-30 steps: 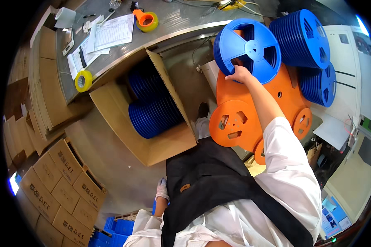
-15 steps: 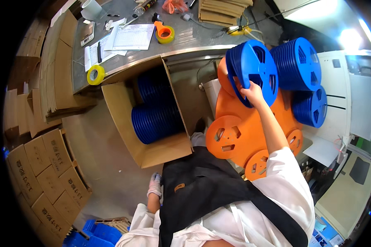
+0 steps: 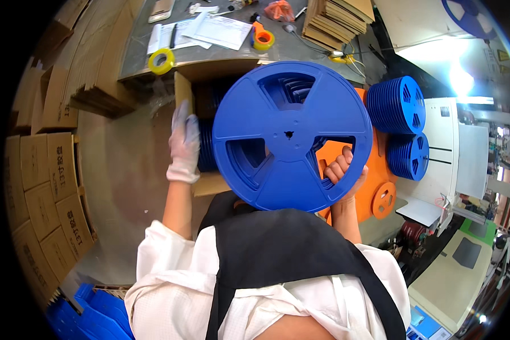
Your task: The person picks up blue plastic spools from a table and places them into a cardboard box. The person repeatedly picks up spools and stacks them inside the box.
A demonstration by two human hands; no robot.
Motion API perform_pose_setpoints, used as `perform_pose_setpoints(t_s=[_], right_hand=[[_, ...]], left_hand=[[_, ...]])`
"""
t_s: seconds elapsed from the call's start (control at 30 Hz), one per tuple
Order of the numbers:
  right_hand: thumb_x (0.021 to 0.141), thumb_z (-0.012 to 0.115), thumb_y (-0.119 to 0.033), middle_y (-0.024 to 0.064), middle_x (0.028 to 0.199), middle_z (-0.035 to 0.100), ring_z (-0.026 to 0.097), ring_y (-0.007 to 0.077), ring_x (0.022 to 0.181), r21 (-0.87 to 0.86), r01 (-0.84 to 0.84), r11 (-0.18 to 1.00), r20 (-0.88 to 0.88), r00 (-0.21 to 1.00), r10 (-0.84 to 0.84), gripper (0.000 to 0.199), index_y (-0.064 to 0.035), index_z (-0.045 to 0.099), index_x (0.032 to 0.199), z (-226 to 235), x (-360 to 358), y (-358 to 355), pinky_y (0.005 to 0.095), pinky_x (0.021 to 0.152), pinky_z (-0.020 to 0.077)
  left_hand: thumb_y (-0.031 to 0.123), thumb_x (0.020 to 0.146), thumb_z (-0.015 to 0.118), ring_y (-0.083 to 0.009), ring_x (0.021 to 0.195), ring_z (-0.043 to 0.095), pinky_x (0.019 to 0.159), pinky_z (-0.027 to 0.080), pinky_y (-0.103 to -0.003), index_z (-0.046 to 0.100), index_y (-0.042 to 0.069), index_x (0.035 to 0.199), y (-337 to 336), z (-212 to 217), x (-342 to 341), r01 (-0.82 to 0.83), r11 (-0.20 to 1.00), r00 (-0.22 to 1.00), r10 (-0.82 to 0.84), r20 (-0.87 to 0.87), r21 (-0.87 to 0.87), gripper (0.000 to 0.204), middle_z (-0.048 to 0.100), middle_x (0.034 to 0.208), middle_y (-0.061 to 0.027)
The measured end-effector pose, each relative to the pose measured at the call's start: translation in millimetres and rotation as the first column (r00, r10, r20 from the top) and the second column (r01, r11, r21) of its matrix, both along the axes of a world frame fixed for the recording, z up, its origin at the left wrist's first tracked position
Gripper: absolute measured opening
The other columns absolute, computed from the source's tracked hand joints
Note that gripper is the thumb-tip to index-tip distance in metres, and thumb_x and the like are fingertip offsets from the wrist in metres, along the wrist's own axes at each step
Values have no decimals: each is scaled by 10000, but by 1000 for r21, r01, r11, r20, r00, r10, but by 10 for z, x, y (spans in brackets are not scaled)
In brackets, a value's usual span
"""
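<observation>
In front of my body a stack of large blue plastic reels point(image 3: 289, 164) faces up, with further reels showing through the top one's windows. My right hand point(image 3: 341, 167) is bare; its fingers curl through a window on the reels' right side and grip the rim. My left hand point(image 3: 185, 144), in a whitish glove, lies with fingers stretched along the left side of an open cardboard box point(image 3: 212, 185). Blue reels point(image 3: 206, 141) stand on edge inside that box, mostly hidden behind the held reels.
An orange rack point(image 3: 379, 164) with round discs is at the right, beside two rows of blue reels point(image 3: 411, 105). A metal table point(image 3: 133, 59) behind the box bears papers point(image 3: 224, 31) and tape rolls point(image 3: 161, 61). Stacked cartons point(image 3: 45, 181) stand at the left.
My right hand has brought the blue reels from the orange rack leftward, before my body. My gloved left hand has risen from low beside me to the box's side. The view has shifted.
</observation>
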State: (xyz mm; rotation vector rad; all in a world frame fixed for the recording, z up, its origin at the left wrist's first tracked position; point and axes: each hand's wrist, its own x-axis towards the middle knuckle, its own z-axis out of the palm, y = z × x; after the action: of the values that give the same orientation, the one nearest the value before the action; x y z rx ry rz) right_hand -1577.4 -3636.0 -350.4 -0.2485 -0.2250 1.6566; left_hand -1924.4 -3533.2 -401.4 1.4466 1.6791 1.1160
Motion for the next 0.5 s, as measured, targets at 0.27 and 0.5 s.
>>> perform_pose_setpoints(t_s=[0.27, 0.5], right_hand=[[797, 626, -292, -20, 572, 358, 345, 92, 460, -32, -228, 973, 90, 969, 230, 299, -88, 418, 863, 326, -863, -1, 245, 433, 306], [800, 638, -286, -30, 599, 336, 337, 92, 500, -36, -149, 988, 176, 972, 153, 321, -107, 383, 877, 379, -913, -92, 248, 488, 298]], left_hand=[[431, 832, 546, -364, 1342, 309, 1124, 199, -451, 377, 21, 1369, -515, 921, 713, 616, 760, 737, -461, -494, 210, 696, 358, 1424, -216], [489, 947, 360, -362, 1266, 403, 1078, 302, -403, 459, 14, 1318, -586, -1044, -871, 24, 896, 962, -142, -233, -443, 612, 444, 1356, -219]])
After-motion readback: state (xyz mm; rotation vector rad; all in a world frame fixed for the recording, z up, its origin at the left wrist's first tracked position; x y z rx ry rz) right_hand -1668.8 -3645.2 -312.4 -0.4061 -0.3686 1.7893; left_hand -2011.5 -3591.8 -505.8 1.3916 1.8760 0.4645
